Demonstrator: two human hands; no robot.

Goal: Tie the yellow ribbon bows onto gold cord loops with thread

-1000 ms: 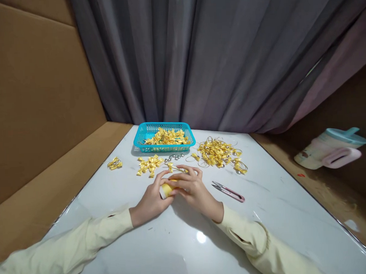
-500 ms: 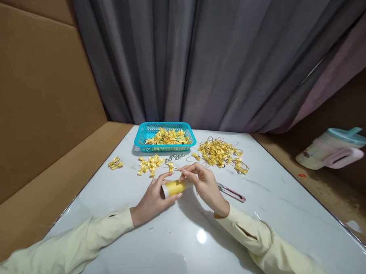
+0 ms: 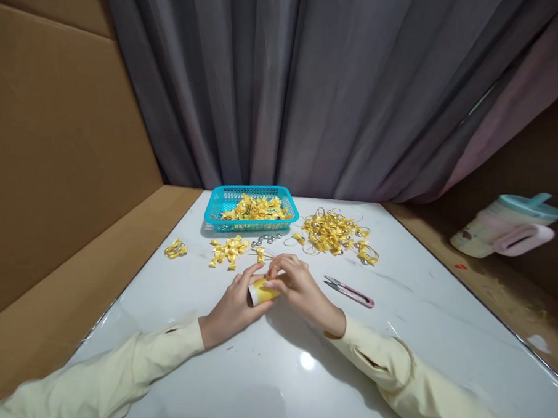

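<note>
A spool of yellow thread [image 3: 260, 292] lies sideways between my hands above the table. My left hand [image 3: 234, 303] is wrapped round its near left end, where a white rim shows. My right hand [image 3: 301, 288] is over the spool's right part, its thumb and fingers pinched together at the top; whatever lies between those fingertips is too small or hidden to make out. Just beyond the hands rests one yellow ribbon bow [image 3: 260, 255] with a cord loop. Thread snips [image 3: 350, 291] with a pink handle lie to the right of my right hand.
Behind, a blue basket [image 3: 252, 226] holds many yellow bows. Loose bows [image 3: 229, 250], silver bells [image 3: 266, 240] and a pile of corded bows [image 3: 333, 231] lie before it. A small bundle [image 3: 176, 248] is at left. A tumbler [image 3: 502, 230] stands at far right.
My right hand has moved left and closer to the left hand, over the spool. The blades of the snips now show. The left hand has barely moved.
</note>
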